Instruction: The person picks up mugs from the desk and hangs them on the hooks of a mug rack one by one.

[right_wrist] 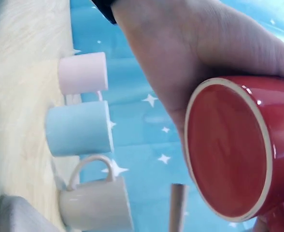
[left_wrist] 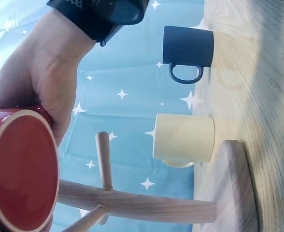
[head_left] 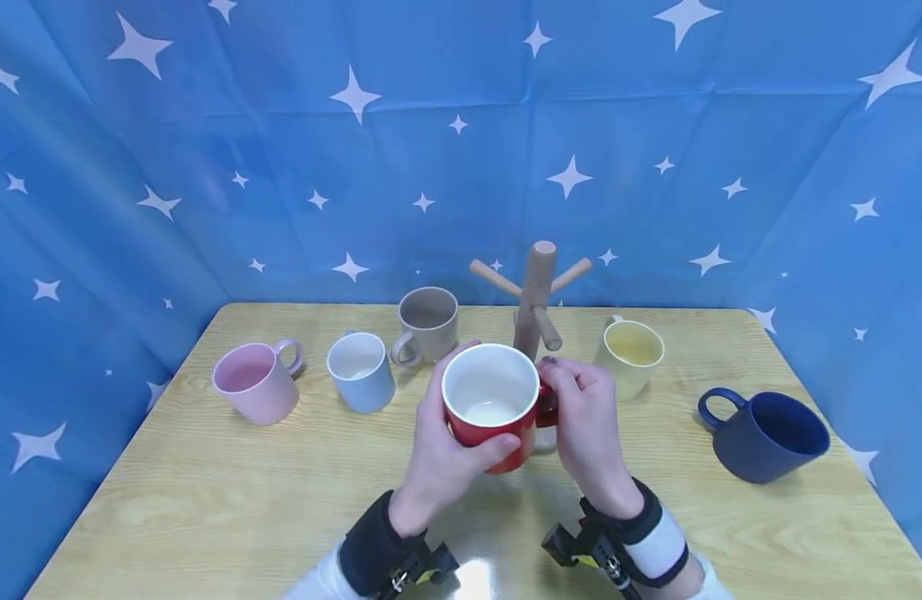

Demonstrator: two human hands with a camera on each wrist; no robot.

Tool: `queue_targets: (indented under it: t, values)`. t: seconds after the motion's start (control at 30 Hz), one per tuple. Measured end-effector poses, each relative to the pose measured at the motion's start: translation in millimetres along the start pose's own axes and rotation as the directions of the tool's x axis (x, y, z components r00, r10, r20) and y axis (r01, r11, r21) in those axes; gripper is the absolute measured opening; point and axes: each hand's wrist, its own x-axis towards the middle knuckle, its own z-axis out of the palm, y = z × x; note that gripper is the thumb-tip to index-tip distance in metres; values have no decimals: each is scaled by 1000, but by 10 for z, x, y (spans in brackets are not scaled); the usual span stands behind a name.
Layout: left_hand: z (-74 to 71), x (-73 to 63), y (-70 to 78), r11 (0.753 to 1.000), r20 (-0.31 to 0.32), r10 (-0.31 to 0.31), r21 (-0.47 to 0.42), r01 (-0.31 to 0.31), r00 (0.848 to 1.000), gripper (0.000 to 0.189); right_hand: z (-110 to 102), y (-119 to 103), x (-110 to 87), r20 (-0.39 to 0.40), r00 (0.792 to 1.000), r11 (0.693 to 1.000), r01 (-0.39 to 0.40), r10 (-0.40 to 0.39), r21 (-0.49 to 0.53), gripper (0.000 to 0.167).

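Note:
A red mug (head_left: 498,454) with a white inside is held up off the table in both hands, mouth upward. My left hand (head_left: 446,450) grips its body from the left, thumb across the front. With the right hand (head_left: 587,425), I pinch the handle on the mug's right side. Both wrist views show the red underside (left_wrist: 23,169) of the mug. Just behind it rises a wooden mug tree (head_left: 538,292) with bare pegs in sight; the mug and hands hide most of its base in the head view, while the left wrist view shows that base (left_wrist: 231,193).
Left on the table stand a pink mug (head_left: 257,385), a light blue mug (head_left: 361,375) and a grey-beige mug (head_left: 429,325). To the right are a pale yellow mug (head_left: 629,358) and a navy mug (head_left: 769,437). A blue star-patterned cloth (head_left: 431,167) hangs behind the table.

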Motion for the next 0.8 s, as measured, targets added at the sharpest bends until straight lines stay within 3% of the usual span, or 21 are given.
queue_targets:
  t: [0.17, 0.27, 0.53, 0.8]
  values:
    - [11, -3, -46, 993, -42, 118, 26, -117, 992, 86, 15, 34, -33, 24, 999, 999, -23, 23, 23, 38]
    - [0, 1, -50, 989, -49, 149, 28, -148, 988, 87, 28, 39, -45, 29, 999, 999, -41, 41, 23, 40]
    - [-22, 7, -17, 989, -27, 144, 39, -143, 989, 83, -8, 45, -68, 83, 996, 1000, -11, 11, 5, 43]
    - [-32, 25, 11, 987, -18, 155, 36, -154, 988, 83, -95, -4, -47, 184, 981, 983, 93, -64, -157, 38]
